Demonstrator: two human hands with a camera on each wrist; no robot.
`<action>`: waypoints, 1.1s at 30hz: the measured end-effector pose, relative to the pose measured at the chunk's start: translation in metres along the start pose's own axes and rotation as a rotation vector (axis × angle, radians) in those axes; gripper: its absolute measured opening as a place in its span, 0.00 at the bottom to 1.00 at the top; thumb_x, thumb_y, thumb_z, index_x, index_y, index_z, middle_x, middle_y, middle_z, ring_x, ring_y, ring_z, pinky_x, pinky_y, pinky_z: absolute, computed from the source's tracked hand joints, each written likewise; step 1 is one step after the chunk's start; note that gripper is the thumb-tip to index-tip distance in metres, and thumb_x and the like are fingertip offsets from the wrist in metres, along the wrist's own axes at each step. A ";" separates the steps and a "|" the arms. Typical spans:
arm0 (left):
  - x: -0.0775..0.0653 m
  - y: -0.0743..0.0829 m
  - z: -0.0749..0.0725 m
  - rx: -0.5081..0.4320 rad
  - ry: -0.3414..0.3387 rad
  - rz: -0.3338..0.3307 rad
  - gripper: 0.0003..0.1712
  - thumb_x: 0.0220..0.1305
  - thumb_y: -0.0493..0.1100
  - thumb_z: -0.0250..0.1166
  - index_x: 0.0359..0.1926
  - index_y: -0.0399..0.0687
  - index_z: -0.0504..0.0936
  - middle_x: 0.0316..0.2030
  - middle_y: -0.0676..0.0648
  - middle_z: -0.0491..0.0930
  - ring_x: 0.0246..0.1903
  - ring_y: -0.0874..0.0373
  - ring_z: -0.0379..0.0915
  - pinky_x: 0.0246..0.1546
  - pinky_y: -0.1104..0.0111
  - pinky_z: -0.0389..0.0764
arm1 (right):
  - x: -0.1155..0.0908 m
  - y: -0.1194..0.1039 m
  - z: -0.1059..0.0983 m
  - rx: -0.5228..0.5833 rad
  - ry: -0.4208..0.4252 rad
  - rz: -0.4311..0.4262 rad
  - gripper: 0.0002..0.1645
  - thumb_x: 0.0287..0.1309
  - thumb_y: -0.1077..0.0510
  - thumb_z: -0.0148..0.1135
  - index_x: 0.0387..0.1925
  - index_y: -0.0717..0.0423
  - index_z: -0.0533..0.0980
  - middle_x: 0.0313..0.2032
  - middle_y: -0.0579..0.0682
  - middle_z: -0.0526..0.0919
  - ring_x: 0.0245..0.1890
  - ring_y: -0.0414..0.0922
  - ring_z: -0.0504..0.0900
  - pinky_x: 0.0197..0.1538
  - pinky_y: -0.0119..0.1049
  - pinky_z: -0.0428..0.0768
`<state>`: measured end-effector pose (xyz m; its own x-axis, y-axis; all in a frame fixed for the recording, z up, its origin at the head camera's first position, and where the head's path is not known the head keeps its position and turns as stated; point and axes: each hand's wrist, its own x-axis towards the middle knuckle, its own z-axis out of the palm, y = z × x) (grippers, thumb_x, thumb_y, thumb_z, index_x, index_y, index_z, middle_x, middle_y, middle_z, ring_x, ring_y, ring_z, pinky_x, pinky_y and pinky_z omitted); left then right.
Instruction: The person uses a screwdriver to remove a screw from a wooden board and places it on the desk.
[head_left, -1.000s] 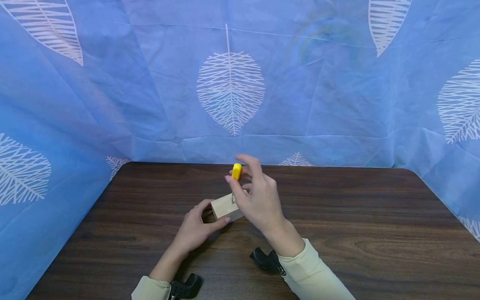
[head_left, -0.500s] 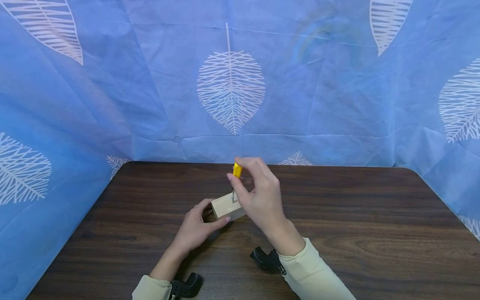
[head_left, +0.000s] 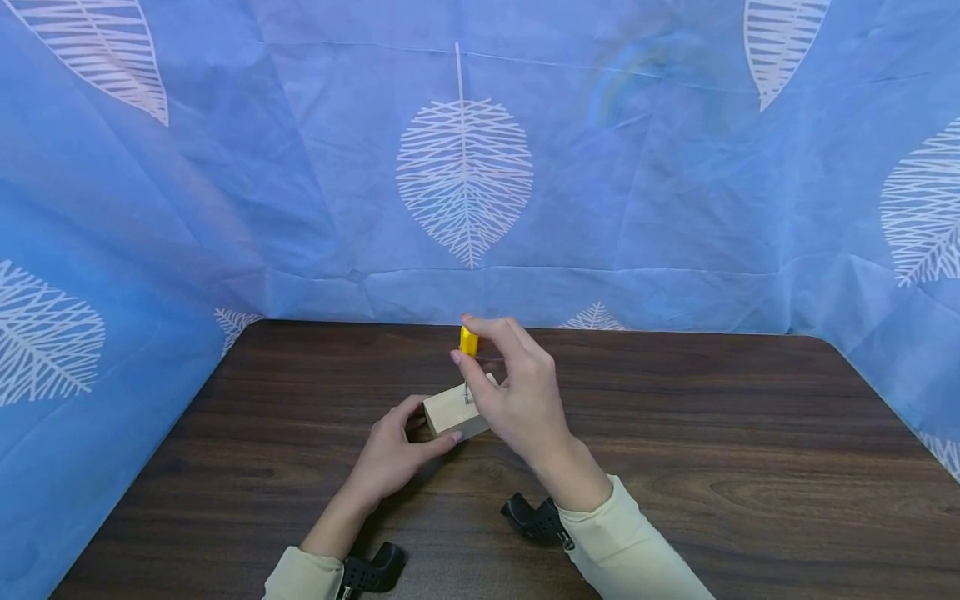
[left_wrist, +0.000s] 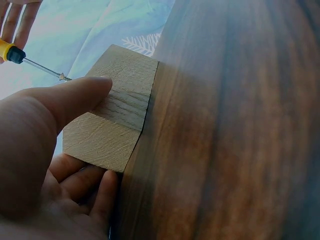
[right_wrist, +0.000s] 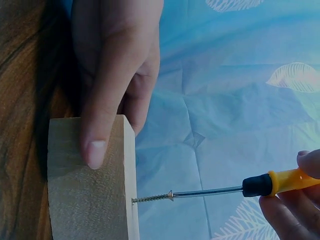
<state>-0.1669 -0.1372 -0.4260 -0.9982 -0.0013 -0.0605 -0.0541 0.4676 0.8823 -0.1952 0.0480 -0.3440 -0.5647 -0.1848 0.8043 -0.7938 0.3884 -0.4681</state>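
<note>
Right wrist view is giving you the key relation: the screwdriver point(right_wrist: 256, 185) and the screw point(right_wrist: 152, 198) are running nearly in one line, tip meeting head, and the work appears to be hinging on that line. Their shared axis is standing roughly square to the top face of the wooden block point(right_wrist: 90, 185), with much of the thread showing outside the wood.

Your right hand point(head_left: 525, 404) is nearer the driver and is pinching its yellow handle between thumb and fingers, so the screw is lying below that grip, down the shaft. Your left hand point(head_left: 393, 458) is grasping the block near its left end, thumb pressing the near side, the other fingers partly hidden. The block is resting on the table point(head_left: 720, 433) in front of you, its long axis slanting from near left to far right, your right hand covering part of it in the head view.

No brand, label or writing is showing legibly on the driver, the block or the black wrist mounts point(head_left: 375, 571); the blue cloth point(head_left: 637, 192) behind is carrying only white leaf patterns.
</note>
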 end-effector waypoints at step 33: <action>-0.001 0.000 0.000 0.007 -0.001 0.011 0.29 0.65 0.56 0.78 0.64 0.57 0.83 0.61 0.46 0.85 0.64 0.46 0.80 0.65 0.41 0.77 | 0.001 -0.002 -0.001 0.085 -0.043 0.031 0.23 0.68 0.70 0.70 0.62 0.65 0.76 0.57 0.64 0.86 0.47 0.53 0.93 0.42 0.30 0.89</action>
<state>-0.1661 -0.1375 -0.4258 -0.9987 0.0047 -0.0513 -0.0430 0.4734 0.8798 -0.1941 0.0476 -0.3421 -0.5972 -0.2131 0.7733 -0.7910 0.3165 -0.5236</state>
